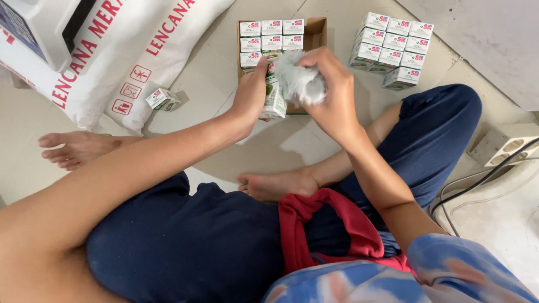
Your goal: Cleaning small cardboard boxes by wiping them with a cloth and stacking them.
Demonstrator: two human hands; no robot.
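Bare tiled floor (213, 84), person sitting cross-legged on it. The small green-and-white carton (274, 101) is held upright just in front of the cardboard box (318, 32), left hand (251, 92) with its grip closed round it. Right hand (331, 92) has its grip bunched on a white cloth (300, 83) pressed against the carton's top. The box looks roughly two-thirds filled, right side still open. A stack of cartons (390, 49) waits far right, one stray carton (163, 99) by the white sack (129, 50) on the left.

Home stockroom floor — stacked cartons (391, 49), sacks (120, 56)
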